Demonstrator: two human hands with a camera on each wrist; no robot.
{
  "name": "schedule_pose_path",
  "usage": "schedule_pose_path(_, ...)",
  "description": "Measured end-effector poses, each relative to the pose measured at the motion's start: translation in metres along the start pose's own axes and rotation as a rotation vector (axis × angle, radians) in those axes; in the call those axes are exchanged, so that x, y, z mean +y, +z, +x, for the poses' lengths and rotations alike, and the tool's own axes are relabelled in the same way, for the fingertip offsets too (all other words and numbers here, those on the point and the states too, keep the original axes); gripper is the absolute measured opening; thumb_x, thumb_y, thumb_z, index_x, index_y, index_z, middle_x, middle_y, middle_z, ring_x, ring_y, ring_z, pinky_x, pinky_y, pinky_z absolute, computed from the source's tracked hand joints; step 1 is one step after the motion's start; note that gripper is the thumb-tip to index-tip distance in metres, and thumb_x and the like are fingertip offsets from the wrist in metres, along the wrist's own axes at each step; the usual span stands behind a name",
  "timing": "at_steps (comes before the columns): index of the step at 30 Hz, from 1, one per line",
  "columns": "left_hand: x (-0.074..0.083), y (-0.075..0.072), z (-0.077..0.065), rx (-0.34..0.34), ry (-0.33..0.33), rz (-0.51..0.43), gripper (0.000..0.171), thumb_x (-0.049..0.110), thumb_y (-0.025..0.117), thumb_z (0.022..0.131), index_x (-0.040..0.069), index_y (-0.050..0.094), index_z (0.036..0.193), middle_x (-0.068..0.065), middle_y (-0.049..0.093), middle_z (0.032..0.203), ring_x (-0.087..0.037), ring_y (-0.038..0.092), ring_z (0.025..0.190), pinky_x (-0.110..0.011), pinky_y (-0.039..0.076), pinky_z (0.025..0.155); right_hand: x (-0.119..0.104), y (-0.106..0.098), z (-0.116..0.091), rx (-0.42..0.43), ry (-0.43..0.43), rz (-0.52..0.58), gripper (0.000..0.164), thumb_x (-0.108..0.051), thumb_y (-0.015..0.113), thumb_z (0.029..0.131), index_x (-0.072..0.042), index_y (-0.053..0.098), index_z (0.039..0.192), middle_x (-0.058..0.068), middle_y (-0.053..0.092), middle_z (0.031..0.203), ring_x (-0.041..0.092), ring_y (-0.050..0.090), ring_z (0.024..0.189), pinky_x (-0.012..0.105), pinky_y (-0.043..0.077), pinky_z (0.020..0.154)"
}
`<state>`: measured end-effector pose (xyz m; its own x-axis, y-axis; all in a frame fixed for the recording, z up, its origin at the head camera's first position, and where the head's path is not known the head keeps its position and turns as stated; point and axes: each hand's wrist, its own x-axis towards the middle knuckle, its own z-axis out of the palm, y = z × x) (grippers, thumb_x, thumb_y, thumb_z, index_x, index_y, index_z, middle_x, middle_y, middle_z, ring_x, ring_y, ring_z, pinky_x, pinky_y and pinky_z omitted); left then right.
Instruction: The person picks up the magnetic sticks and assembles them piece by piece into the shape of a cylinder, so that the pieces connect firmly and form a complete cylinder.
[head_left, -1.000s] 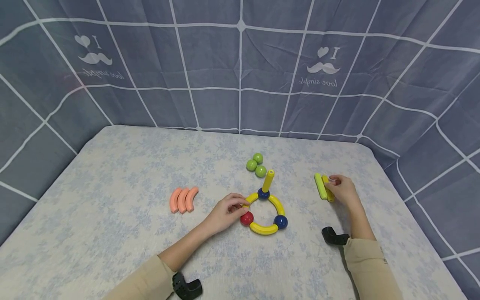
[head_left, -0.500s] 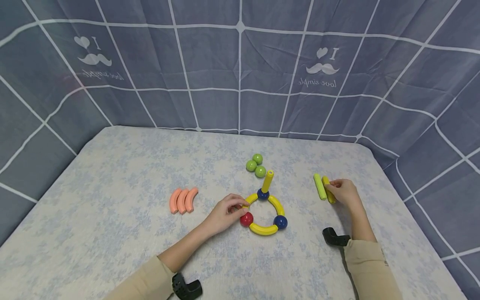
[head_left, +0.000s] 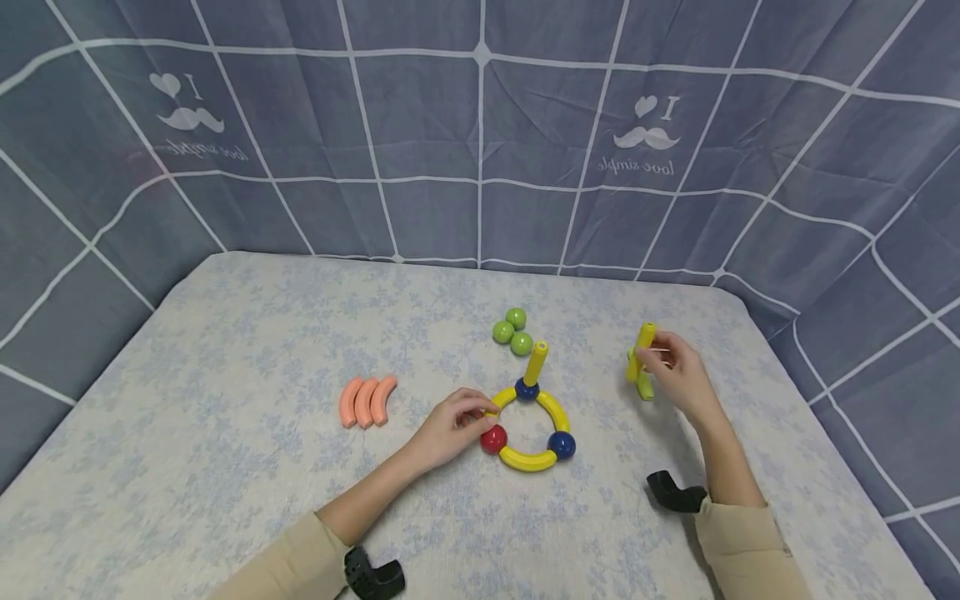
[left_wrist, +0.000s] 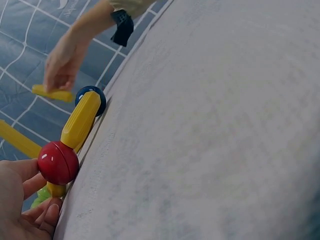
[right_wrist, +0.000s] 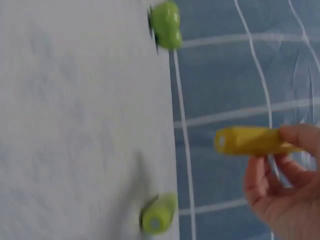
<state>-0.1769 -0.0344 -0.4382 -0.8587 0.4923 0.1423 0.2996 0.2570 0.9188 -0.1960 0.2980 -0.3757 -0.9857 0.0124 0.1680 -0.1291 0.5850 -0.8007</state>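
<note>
My right hand (head_left: 678,375) pinches a straight yellow building rod (right_wrist: 247,141) between thumb and fingers, holding it upright above the table. Under it lies a light green rod (right_wrist: 159,215), partly covered by the yellow one in the head view. My left hand (head_left: 448,429) grips the left side of a ring, at a curved yellow rod (left_wrist: 56,190) beside the red ball (left_wrist: 58,162). The ring joins curved yellow rods (head_left: 528,459), the red ball and two blue balls (head_left: 561,444). From the far blue ball (head_left: 527,388) another straight yellow rod (head_left: 536,363) stands up.
Just behind the ring sit three green balls (head_left: 503,332). Three curved pink rods (head_left: 364,402) lie side by side at the left. A grey-blue grid curtain (head_left: 420,117) hangs behind the patterned tabletop (head_left: 247,350). A black device (head_left: 675,492) is on each wrist.
My right hand has lifted the yellow rod off the table from beside the green rod, tilting it upright and shifting it slightly left. My left hand and the ring stay put.
</note>
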Motion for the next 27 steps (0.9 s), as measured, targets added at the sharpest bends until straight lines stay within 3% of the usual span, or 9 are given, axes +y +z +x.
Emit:
schedule_pose_path(5, 0.000, 0.000, 0.000, 0.006, -0.003, -0.006, 0.021, 0.016, 0.059, 0.090, 0.004, 0.066, 0.105, -0.007, 0.055, 0.110, -0.015, 0.053, 0.089, -0.022, 0.044, 0.071, -0.019, 0.025, -0.020, -0.138, -0.303, 0.231, 0.025, 0.005, 0.057, 0.087, 0.011, 0.050, 0.110, 0.004, 0.059, 0.100, 0.003, 0.057, 0.088, 0.016, 0.050, 0.071)
schedule_pose_path(9, 0.001, 0.000, 0.000, 0.006, -0.019, 0.001, 0.020, 0.015, 0.059, 0.089, 0.004, 0.066, 0.105, -0.005, 0.055, 0.110, -0.015, 0.053, 0.089, -0.022, 0.044, 0.071, -0.025, 0.039, -0.034, -0.290, -0.417, 0.346, 0.026, 0.015, 0.058, 0.081, 0.012, 0.051, 0.106, -0.005, 0.058, 0.099, 0.006, 0.058, 0.089, 0.019, 0.050, 0.076)
schedule_pose_path(13, 0.001, -0.001, 0.000, 0.002, -0.031, 0.002, 0.020, 0.014, 0.059, 0.089, 0.004, 0.066, 0.105, -0.005, 0.055, 0.110, -0.015, 0.053, 0.089, -0.022, 0.044, 0.072, -0.027, 0.046, -0.040, -0.389, -0.470, 0.378, 0.028, 0.017, 0.059, 0.079, 0.011, 0.052, 0.105, -0.001, 0.057, 0.099, 0.008, 0.058, 0.089, 0.020, 0.050, 0.079)
schedule_pose_path(20, 0.001, 0.000, 0.000, -0.002, -0.028, 0.001, 0.020, 0.014, 0.059, 0.089, 0.004, 0.066, 0.105, -0.006, 0.055, 0.110, -0.015, 0.052, 0.089, -0.022, 0.044, 0.071, -0.024, 0.049, -0.040, -0.465, -0.523, 0.328, 0.029, 0.017, 0.061, 0.076, 0.011, 0.052, 0.103, 0.010, 0.058, 0.097, 0.008, 0.057, 0.092, 0.022, 0.049, 0.079)
schedule_pose_path(27, 0.001, -0.001, 0.000, -0.004, -0.012, -0.002, 0.020, 0.015, 0.059, 0.089, 0.003, 0.066, 0.105, -0.008, 0.055, 0.110, -0.015, 0.053, 0.089, -0.022, 0.044, 0.071, -0.025, 0.050, -0.040, -0.530, -0.489, 0.275, 0.028, 0.009, 0.066, 0.077, -0.001, 0.055, 0.101, 0.010, 0.058, 0.094, 0.012, 0.055, 0.090, 0.026, 0.048, 0.078)
